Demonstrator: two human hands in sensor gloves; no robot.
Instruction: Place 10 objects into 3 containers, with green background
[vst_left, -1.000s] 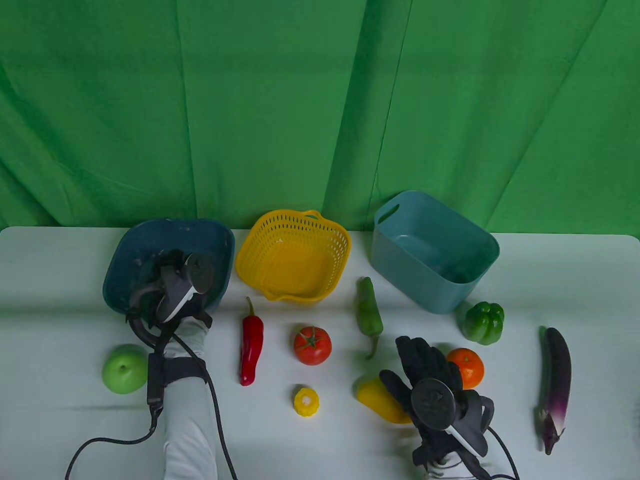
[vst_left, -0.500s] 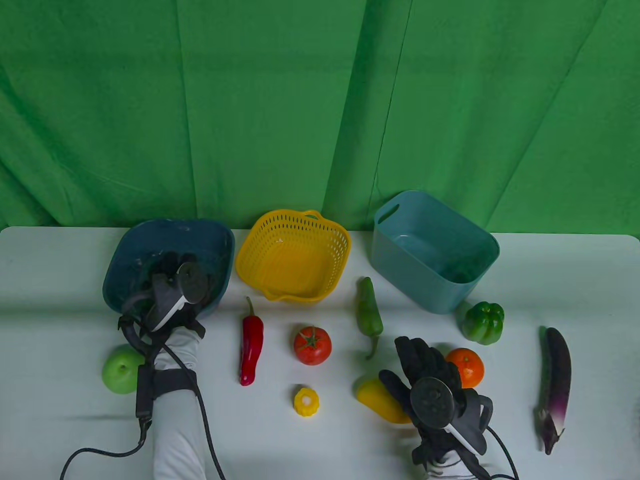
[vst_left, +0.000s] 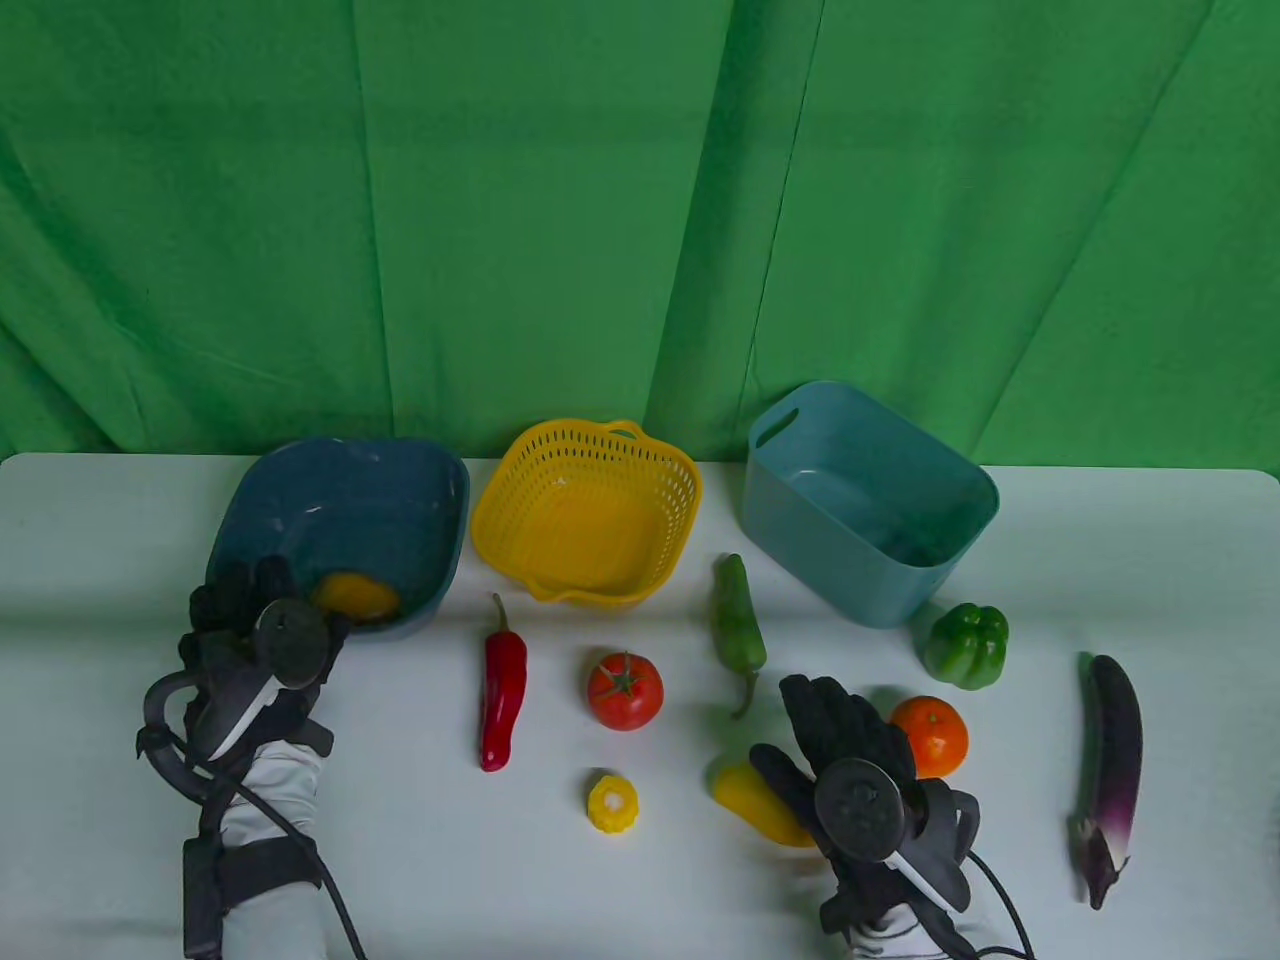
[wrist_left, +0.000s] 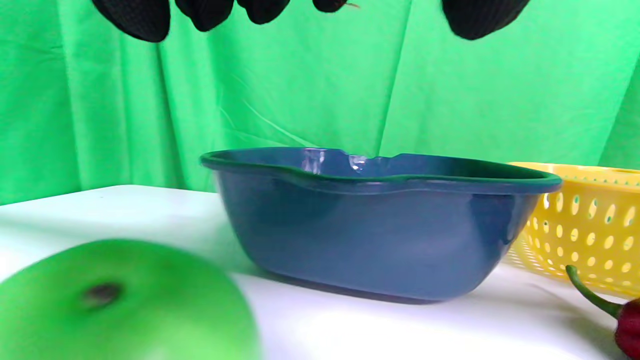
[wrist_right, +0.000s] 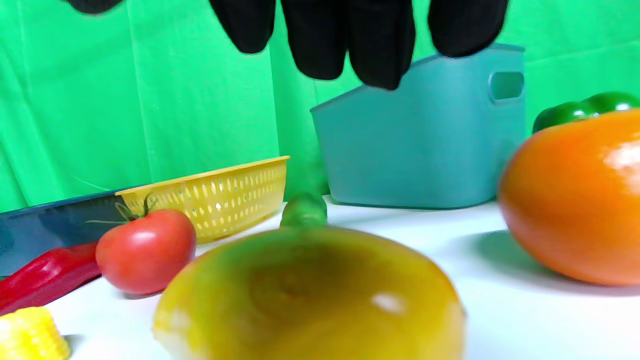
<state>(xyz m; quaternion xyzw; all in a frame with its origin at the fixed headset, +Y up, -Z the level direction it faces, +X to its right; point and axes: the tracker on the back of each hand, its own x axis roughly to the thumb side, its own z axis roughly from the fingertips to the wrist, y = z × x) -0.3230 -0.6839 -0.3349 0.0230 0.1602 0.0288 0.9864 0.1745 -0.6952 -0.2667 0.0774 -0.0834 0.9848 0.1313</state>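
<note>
My left hand (vst_left: 245, 600) is open and empty, just in front of the dark blue bowl (vst_left: 350, 445). It hovers over the green apple (wrist_left: 120, 300), which it hides in the table view. A yellow-orange fruit (vst_left: 355, 597) lies in the bowl. My right hand (vst_left: 825, 705) is open with fingers spread (wrist_right: 350, 45) above the yellow pepper (vst_left: 755, 795), touching nothing that I can see. An orange (vst_left: 935, 735) lies just right of it. The yellow basket (vst_left: 520, 470) and teal bin (vst_left: 830, 560) hold nothing that I can see.
On the white table lie a red chili (vst_left: 503, 685), a tomato (vst_left: 624, 690), a corn piece (vst_left: 612, 803), a green chili (vst_left: 737, 625), a green bell pepper (vst_left: 966, 645) and an eggplant (vst_left: 1110, 770) at the far right. A green cloth hangs behind.
My left hand has pulled back out of the blue bowl toward the front left, leaving the yellow-orange fruit inside, and now covers the apple. My right hand has barely shifted.
</note>
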